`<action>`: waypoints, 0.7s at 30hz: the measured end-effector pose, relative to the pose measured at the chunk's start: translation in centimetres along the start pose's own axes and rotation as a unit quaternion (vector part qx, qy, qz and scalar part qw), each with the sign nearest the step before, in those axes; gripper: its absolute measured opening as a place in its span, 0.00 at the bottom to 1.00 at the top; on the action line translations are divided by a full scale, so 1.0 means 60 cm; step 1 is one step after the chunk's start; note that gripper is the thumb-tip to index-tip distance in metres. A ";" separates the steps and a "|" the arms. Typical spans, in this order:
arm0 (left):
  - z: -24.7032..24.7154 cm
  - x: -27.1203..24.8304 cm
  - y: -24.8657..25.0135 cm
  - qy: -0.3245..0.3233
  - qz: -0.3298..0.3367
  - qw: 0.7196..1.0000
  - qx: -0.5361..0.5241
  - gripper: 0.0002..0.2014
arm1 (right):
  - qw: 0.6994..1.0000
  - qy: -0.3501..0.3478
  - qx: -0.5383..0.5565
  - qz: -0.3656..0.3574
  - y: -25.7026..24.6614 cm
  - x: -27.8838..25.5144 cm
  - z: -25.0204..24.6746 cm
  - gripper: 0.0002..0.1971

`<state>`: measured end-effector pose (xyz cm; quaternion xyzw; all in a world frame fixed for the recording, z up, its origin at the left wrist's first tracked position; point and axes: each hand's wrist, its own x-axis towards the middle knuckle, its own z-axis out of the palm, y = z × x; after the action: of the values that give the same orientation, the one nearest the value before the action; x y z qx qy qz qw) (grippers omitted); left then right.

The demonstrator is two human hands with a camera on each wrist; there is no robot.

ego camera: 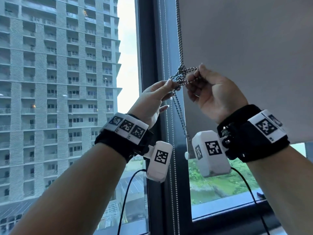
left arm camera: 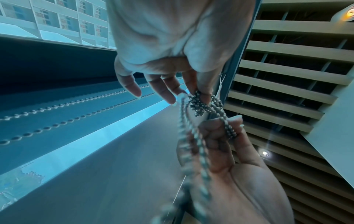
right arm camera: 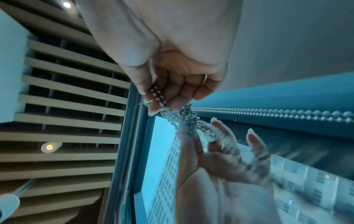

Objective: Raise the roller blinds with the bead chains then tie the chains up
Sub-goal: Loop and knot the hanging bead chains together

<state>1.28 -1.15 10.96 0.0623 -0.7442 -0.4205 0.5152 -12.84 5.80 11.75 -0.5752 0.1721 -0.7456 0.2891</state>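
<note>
Beyond the glass a grey apartment tower [ego camera: 59, 82] is filling the left pane, and the dark window frame [ego camera: 149, 48] is running down the middle of the head view. To its right the roller blind [ego camera: 245, 56] is hanging part-raised, its lower edge sitting well above the sill so that greenery is showing beneath.

You are working at the blind's left edge, where its bead chain [ego camera: 179, 39] is dropping from above into a half-formed knot [ego camera: 180, 78] held up between both wrists.

Your left hand [ego camera: 153, 100] is pinching the knot's left side with thumb and forefinger, the other fingers spreading loose; judged as an anchor, so the wrap is not slipping down the strands.

Your right hand [ego camera: 215, 92] is curling closed round a loop of the chain, drawing it sideways out of the knot. That opposed pull is probably what is cinching the beads.

Below the knot the slack is trailing down past the wrist cameras; its end is blurring in both wrist views, so whether it is hanging free I cannot tell.

A second, finer chain [ego camera: 171, 150] is hanging untouched along the frame, just beside. Judgement: raising looks done here, tying is under way.
</note>
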 end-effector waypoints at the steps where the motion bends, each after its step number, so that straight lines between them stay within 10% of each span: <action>1: -0.001 0.000 0.000 -0.002 0.001 1.000 0.005 0.09 | 1.000 0.005 -0.002 -0.008 0.004 -0.002 0.000 0.14; 21: -0.003 0.005 -0.002 0.001 0.100 0.994 -0.033 0.07 | 0.997 -0.047 0.060 -0.013 0.001 0.000 -0.011 0.11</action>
<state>1.24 -1.47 11.11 -0.0296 -0.7319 -0.3910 0.5573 -13.44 5.71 11.52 -0.5937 0.1062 -0.7301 0.3212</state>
